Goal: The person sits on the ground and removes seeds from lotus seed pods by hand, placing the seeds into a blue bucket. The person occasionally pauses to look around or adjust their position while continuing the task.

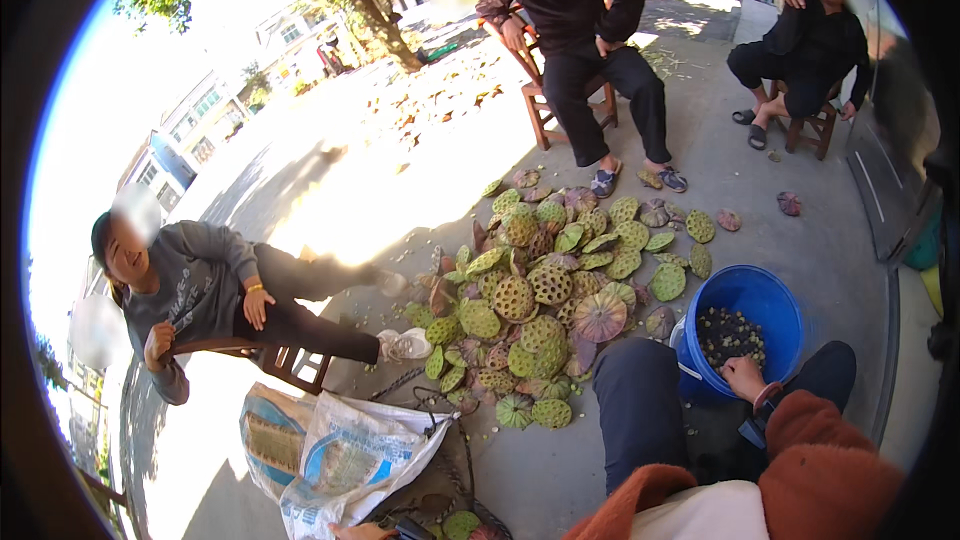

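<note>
My right hand (742, 379), with a pinkish bangle at the wrist, reaches over the near rim of a blue plastic bucket (787, 300). Dark and pale green lotus seeds (731, 337) lie inside it. The fingers are bent and partly hidden, so whether they hold a seed cannot be seen. At the bottom edge, my left hand (364, 532) is cut off by the frame, beside a white woven sack (367, 457) with blue print. A few lotus pods (460, 525) lie near that hand; its grip is not visible. Ahead spreads a large heap of green and purplish lotus seed pods (540, 285).
Three people sit around the heap: one at left (195, 285), one ahead (570, 22) on a wooden chair, one at far right (810, 45). Dark rope (469, 457) trails beside the sack. Scattered pods (700, 226) lie on the concrete. My knee (637, 390) stands left of the bucket.
</note>
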